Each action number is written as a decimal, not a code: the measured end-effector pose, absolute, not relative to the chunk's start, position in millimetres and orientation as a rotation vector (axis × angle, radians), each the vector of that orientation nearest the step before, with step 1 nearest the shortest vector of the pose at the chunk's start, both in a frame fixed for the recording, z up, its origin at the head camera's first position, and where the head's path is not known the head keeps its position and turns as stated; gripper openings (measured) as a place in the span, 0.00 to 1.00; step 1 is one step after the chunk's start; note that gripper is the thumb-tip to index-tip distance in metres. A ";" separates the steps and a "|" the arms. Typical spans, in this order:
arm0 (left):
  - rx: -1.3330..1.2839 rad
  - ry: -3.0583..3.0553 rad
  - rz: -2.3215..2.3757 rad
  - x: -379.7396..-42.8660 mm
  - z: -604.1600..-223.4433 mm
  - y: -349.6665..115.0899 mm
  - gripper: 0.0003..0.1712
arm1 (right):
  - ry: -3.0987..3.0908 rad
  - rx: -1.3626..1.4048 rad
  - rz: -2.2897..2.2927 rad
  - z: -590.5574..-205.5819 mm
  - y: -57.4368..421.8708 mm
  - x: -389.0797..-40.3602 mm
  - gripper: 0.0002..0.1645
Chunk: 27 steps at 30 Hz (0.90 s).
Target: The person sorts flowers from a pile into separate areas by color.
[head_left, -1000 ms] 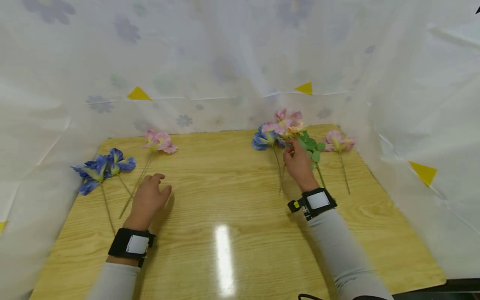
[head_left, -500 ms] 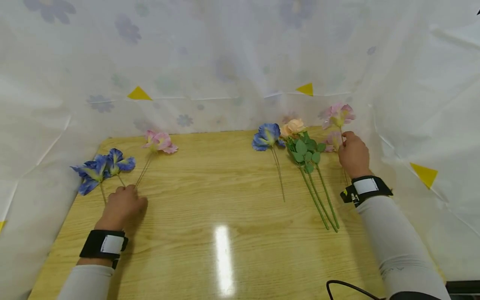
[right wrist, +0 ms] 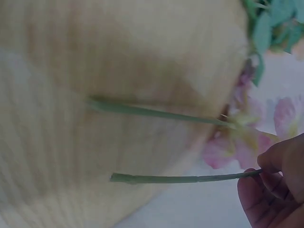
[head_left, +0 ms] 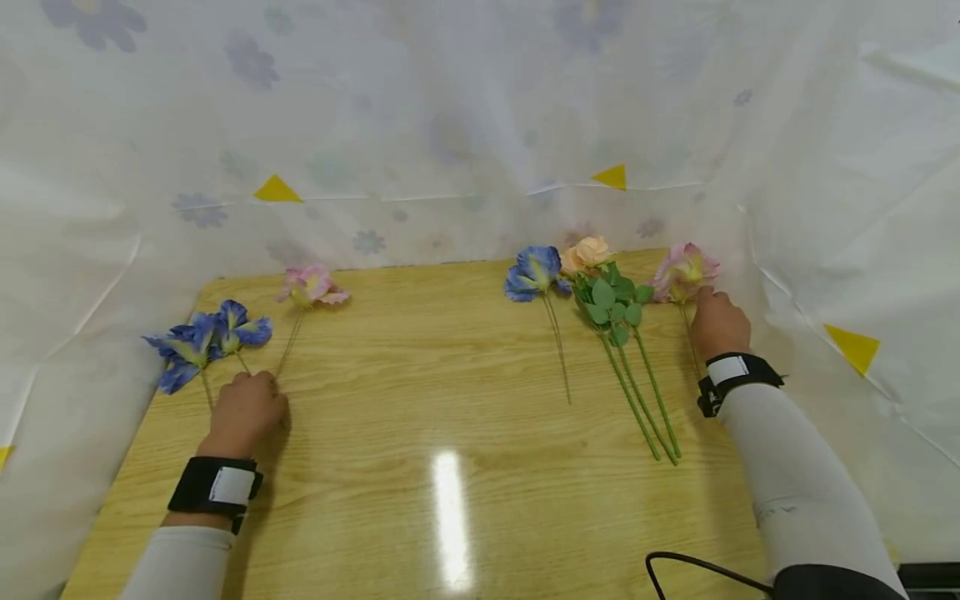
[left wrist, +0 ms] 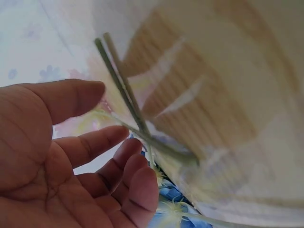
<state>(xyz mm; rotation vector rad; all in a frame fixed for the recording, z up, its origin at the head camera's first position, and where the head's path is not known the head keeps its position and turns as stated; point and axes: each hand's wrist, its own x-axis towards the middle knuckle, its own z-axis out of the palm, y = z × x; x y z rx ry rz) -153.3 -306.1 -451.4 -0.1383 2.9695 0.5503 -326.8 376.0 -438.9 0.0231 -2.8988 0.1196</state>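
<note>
At the far right of the surface (head_left: 420, 358), the right hand (head_left: 722, 325) pinches the stem (right wrist: 185, 179) of a pink flower (head_left: 692, 265) beside a second pink flower (right wrist: 237, 137), where a light grip should prevent crushing, while the left hand (head_left: 247, 412), thumb and fingers apart, is near other stems (left wrist: 118, 78).

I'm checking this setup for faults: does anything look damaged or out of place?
Nothing stands out: the blue flowers and peach roses lie on the table without visible breaks, and the right hand pinches one stem.
</note>
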 end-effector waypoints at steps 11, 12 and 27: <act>-0.141 2.989 0.528 -157.8 -454.7 -299.5 0.18 | -3.007 0.105 0.063 -456.6 370.6 -327.7 0.14; -0.145 2.992 0.524 -158.4 -455.1 -298.6 0.18 | -3.014 0.110 0.056 -456.6 369.5 -326.7 0.13; -0.234 2.977 0.548 -162.7 -451.9 -289.6 0.19 | -3.042 0.039 0.150 -445.5 357.4 -321.9 0.21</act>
